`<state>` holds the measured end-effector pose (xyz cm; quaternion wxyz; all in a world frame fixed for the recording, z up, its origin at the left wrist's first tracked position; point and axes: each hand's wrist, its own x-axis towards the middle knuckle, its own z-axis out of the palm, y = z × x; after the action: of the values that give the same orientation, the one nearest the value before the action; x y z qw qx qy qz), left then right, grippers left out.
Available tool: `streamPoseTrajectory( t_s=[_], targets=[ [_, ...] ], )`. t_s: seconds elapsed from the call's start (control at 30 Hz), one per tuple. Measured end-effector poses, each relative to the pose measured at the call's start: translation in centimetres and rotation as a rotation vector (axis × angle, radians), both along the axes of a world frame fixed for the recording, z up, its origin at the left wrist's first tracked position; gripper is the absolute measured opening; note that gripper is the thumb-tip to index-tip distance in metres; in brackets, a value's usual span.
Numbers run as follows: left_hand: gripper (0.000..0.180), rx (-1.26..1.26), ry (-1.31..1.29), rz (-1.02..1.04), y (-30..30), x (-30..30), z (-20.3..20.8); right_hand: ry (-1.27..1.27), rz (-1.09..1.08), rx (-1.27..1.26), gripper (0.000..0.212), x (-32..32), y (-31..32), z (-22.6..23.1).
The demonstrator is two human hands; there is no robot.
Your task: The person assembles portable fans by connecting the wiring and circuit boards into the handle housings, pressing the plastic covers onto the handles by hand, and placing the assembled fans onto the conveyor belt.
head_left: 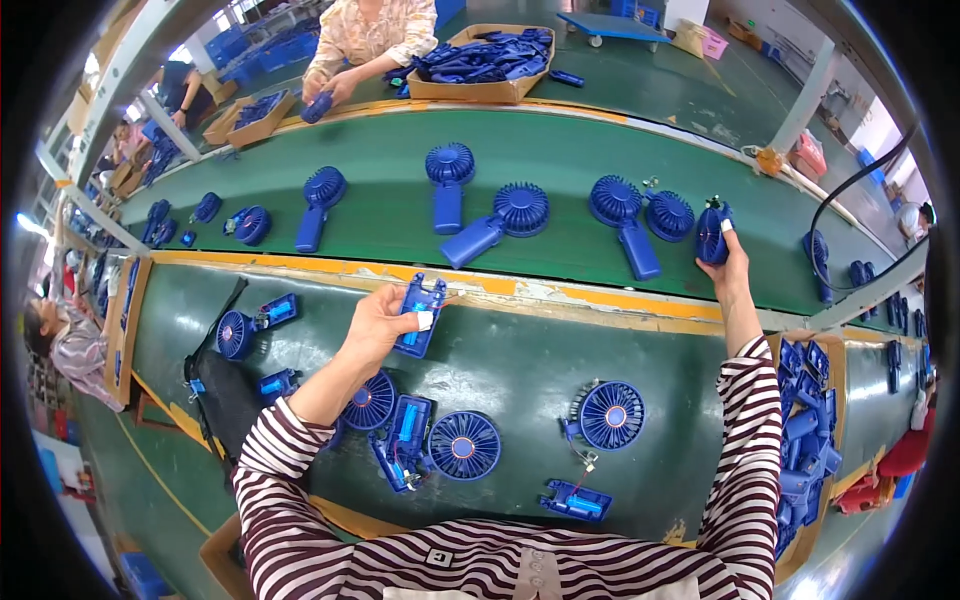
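Observation:
Pinched in my left hand [375,330] is a blue fan handle shell [423,310] with a light-blue cell inside, held above the near edge of the bench. My right hand [733,275] reaches over the green belt and grips a round blue fan head [711,235] seen edge-on. Just left of it on the belt are another fan head [670,215] with a small circuit board and a fan with handle [625,225]. Below my hands, a fan head [611,415] is wired to an open handle shell [577,499]. Another fan head [464,446] lies beside an open shell [408,430].
Several assembled fans [521,209] lie along the belt [390,225]. A carton [838,400] of blue handle parts stands by my right arm. A black pouch [225,395] is at the left. Across the belt, a co-worker [370,45] handles a blue part beside a full carton [480,90].

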<state>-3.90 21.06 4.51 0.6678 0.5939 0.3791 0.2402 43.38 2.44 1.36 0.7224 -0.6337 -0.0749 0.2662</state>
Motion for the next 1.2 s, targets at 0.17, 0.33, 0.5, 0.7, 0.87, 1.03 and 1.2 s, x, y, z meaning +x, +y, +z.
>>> streamPoseTrajectory(
  t_s=[0.17,0.33,0.5,0.7,0.87,1.03,1.2],
  targets=[
    [0.031,-0.028,0.027,-0.023,-0.7,1.5,0.5,-0.649,-0.352,-0.433,0.077,7.3,-1.2,-3.1],
    [0.029,-0.004,0.063,0.033,-0.6,-0.6,0.4,-0.766,-0.433,-0.982,0.084,4.0,1.6,-1.6],
    [0.03,-0.008,0.083,0.037,-0.7,-0.4,0.3,-0.877,-0.482,-1.099,0.085,5.1,1.1,-2.5],
    [0.03,-0.027,0.102,0.032,-1.1,0.1,0.5,-1.035,-0.474,-1.09,0.08,5.5,0.5,-3.3],
    [0.032,-0.016,0.084,0.0,-1.0,0.3,-0.2,-1.115,-0.47,-1.017,0.079,6.2,-1.0,-4.0],
    [0.034,-0.016,0.106,-0.019,-1.6,0.9,0.6,-1.166,-0.47,-1.036,0.072,4.5,-2.3,-3.4],
    [0.032,-0.015,0.096,-0.027,-2.3,1.4,1.0,-1.484,-0.371,-0.731,0.058,-1.5,-1.3,-1.4]
  ],
)
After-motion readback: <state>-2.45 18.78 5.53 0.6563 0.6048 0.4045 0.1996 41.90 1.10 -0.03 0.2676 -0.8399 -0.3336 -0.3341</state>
